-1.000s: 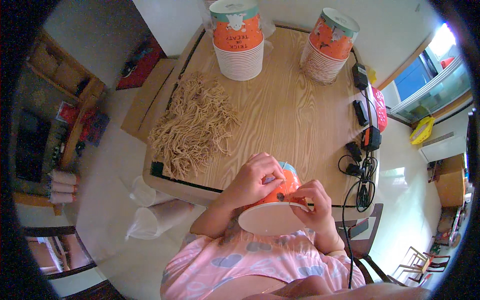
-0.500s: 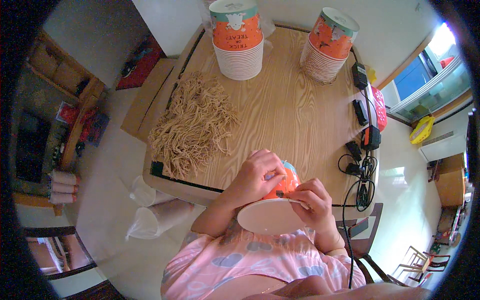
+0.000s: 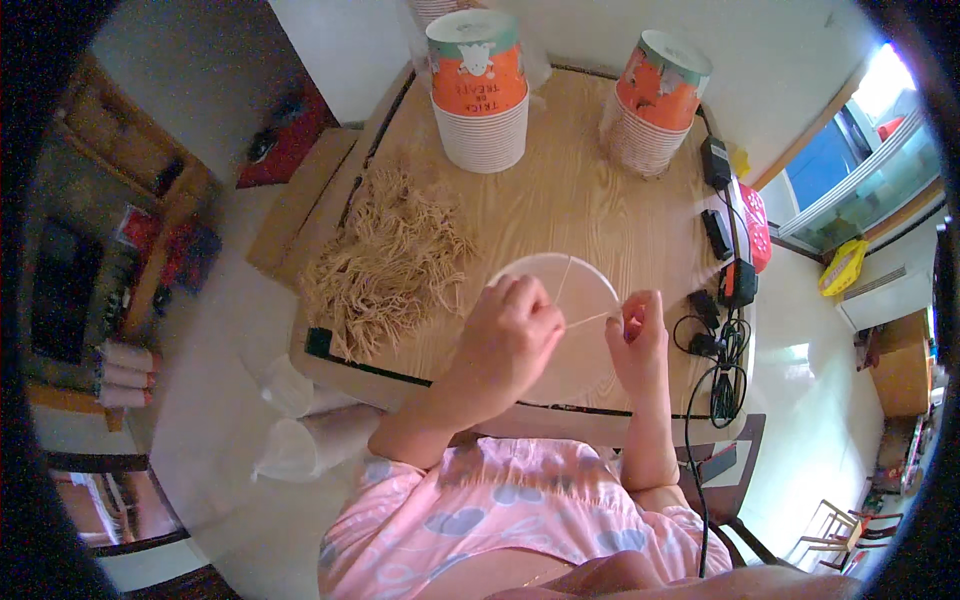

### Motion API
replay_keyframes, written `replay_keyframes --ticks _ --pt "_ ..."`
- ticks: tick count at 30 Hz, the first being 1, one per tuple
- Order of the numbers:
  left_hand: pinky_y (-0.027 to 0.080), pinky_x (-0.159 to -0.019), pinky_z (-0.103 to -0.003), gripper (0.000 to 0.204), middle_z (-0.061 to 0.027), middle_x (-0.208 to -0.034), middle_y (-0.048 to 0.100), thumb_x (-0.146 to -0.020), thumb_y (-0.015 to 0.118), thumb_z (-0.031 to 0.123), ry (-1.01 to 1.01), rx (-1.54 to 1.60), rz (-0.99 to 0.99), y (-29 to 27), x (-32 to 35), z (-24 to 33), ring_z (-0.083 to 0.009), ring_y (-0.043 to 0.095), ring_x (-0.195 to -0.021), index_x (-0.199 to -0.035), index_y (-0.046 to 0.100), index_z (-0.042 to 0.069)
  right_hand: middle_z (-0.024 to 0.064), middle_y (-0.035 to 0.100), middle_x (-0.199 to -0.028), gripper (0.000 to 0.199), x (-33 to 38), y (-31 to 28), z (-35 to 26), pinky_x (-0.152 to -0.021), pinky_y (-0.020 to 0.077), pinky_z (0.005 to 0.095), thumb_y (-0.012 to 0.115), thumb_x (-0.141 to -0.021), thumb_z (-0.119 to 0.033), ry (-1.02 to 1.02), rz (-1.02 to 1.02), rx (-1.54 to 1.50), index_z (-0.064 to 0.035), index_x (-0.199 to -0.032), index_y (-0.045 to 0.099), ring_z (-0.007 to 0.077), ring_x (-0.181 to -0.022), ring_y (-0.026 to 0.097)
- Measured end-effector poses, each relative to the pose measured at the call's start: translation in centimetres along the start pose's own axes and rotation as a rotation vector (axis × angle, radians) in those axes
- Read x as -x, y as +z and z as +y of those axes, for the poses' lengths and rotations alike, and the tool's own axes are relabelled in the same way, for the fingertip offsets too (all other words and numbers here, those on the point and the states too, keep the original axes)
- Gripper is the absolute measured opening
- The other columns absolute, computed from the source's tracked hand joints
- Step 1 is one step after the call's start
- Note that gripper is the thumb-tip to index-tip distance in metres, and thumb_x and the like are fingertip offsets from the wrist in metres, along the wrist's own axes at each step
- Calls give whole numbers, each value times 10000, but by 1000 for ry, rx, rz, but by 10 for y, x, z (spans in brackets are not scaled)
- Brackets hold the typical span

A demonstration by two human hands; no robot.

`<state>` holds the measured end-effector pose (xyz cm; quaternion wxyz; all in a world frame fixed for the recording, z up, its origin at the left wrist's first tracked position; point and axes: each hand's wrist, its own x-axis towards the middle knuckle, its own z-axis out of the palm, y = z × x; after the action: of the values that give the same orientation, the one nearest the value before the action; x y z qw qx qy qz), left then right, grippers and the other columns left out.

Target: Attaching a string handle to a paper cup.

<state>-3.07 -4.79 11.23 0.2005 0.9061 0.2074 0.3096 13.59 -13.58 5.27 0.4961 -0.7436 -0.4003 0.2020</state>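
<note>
A white-rimmed paper bucket (image 3: pixel 590 283) has its round mouth turned up toward me, near the middle of the table's front part. One length of thin beige cord (image 3: pixel 587 321) stretches between my two hands across that mouth, and another runs up to the far rim. My left hand (image 3: pixel 512 335) is closed with the cord pinched in its fingers, covering the bucket's left side. My right hand (image 3: pixel 637 335) pinches the cord beside the right rim. A heap of beige cords (image 3: pixel 390 265) lies to the left of my left hand.
Two stacks of upside-down orange and green paper buckets, a left stack (image 3: pixel 480 95) and a right stack (image 3: pixel 658 105), stand at the table's far side. Black adapters and a coiled cable (image 3: pixel 732 375) line the right edge. Plastic-wrapped rolls (image 3: pixel 310 440) lie on the floor at left.
The bucket has gone from tilted at my lap to mouth-up on the table side. Both hands have moved forward and draw a cord taut over its opening.
</note>
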Motion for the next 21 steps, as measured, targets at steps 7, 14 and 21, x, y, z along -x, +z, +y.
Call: replay_keyframes --ticks 7,14,21 --pt "486 -616 -381 68 -88 -812 564 -766 629 91 -424 -31 103 38 37 -49 -282 587 -719 -814 598 53 37 492 -788 309 18 -2 51 -471 424 224 536 -807 34 74 91 -275 -90 -1001 330 84 -615 488" --pt "486 -649 -370 96 -125 -851 610 -729 631 21 -350 68 114 40 27 -58 -281 608 -814 -821 607 37 38 523 -772 268 65 -6 31 -480 479 234 559 -835 3 283 -219 -437 -56 -1008 362 69 -675 533" --pt "484 -710 -379 91 -124 -807 578 -769 510 91 -55 -215 -298 16 -3 -38 -295 591 -793 -758 578 32 -13 470 -752 110 65 -34 35 -590 379 185 571 -835 -12 26 23 -62 -35 -884 475 53 -664 438"
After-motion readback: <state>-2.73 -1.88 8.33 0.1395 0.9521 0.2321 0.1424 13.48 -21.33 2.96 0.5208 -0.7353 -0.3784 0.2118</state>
